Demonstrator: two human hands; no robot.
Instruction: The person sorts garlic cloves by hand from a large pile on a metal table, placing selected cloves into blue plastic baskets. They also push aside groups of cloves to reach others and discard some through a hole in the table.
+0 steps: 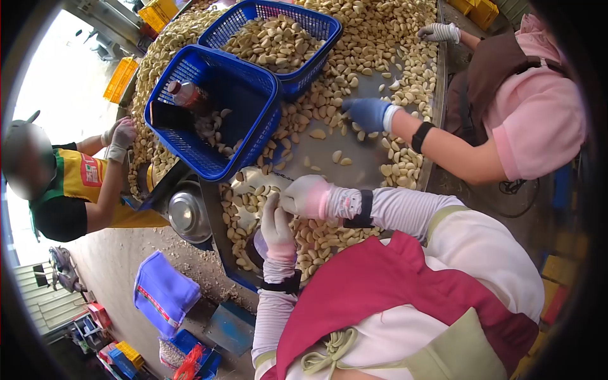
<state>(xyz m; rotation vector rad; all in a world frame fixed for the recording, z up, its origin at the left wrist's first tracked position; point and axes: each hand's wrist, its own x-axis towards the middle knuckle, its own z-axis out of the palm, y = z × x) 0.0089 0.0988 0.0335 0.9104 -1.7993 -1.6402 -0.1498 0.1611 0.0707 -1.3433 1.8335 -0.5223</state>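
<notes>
My left hand (277,231), in a white glove, is closed with its fingers pinched together over a heap of garlic cloves (329,238). Beside it my right hand (307,196), gloved in white, bends its fingers in until the fingertips of both hands meet. Whatever sits between them is too small or too hidden to make out. A pale purple round thing (259,244) shows partly behind my left wrist. Peeled cloves lie spread over the metal table (310,152) around both hands.
A blue basket (256,136) holds a bottle (185,94), a dark object and garlic skins. Behind it, another blue basket (332,31) is heaped with cloves. Two co-workers flank the table; a blue-gloved hand (367,114) reaches in at right. A metal pot (185,212) stands at left.
</notes>
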